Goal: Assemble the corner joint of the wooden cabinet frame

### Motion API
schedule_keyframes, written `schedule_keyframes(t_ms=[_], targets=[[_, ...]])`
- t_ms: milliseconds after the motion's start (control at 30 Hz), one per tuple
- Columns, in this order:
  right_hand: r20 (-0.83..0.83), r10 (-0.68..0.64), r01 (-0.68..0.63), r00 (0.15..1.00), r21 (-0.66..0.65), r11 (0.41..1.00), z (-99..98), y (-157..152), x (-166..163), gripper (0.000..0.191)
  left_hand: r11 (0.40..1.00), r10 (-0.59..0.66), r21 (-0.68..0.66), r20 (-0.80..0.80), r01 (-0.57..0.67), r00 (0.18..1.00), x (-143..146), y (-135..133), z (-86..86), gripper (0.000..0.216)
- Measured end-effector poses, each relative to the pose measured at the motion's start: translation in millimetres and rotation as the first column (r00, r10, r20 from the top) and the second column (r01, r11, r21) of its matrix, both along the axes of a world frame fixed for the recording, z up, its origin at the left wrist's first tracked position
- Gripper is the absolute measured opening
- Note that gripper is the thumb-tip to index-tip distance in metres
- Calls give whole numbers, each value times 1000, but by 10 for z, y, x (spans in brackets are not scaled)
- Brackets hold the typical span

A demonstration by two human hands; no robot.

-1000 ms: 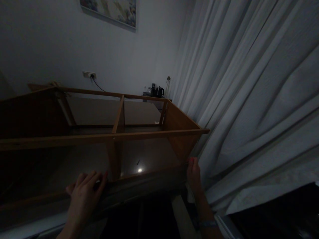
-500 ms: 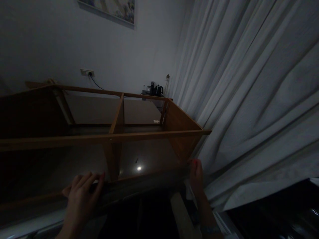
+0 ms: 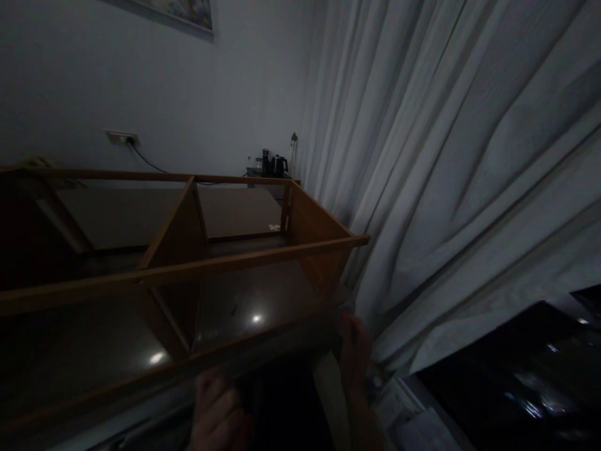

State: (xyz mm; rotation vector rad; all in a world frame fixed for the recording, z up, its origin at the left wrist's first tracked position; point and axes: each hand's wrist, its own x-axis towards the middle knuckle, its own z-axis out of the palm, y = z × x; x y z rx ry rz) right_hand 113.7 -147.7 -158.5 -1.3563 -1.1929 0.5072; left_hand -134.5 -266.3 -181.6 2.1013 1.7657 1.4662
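Note:
A brown wooden shelf frame (image 3: 244, 257) with a centre divider lies open side up in front of me in a dim room. My right hand (image 3: 353, 346) grips its near right corner, fingers wrapped on the edge beside the curtain. My left hand (image 3: 220, 413) sits low under the near front rail, near the middle. It is dark and blurred, so its fingers cannot be made out.
A long white curtain (image 3: 446, 188) hangs right against the frame's right side. A kettle and small items (image 3: 273, 165) stand on a low table in the far corner. A wall socket with a cable (image 3: 123, 138) and a picture (image 3: 178, 11) are on the wall.
My left hand has slid right along the near rail and dropped below it. The view has turned right, so the frame sits further left. My right hand keeps its corner grip.

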Motion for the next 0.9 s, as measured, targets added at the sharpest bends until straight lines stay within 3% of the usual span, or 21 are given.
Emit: schedule_keyframes(t_ms=[33,67,167,333,467,700,900], targets=[[-36,12,-13,999,-15,1000,9,-15,-9,35,992,-120,37,-36,121,992,184,108,48,38],[-70,25,-27,997,-24,999,10,-23,-16,34,988,-154,14,-40,154,987,351,214,100,37],[-191,53,-58,980,-21,998,-50,-6,-26,30,988,-128,-86,16,128,992,699,504,256,34],[-366,95,-107,926,-13,994,-278,89,-33,28,976,-110,-186,33,115,993,901,1019,449,29],[-351,163,-183,922,-25,983,-347,116,-23,23,974,-78,-220,-96,55,992,991,1381,534,29],[-173,205,-205,963,23,979,-359,154,49,15,928,-248,-349,-329,127,911,1038,1593,607,22],[-122,233,-222,965,95,970,-506,230,78,12,895,-324,-420,-386,149,864,1044,1637,721,28]])
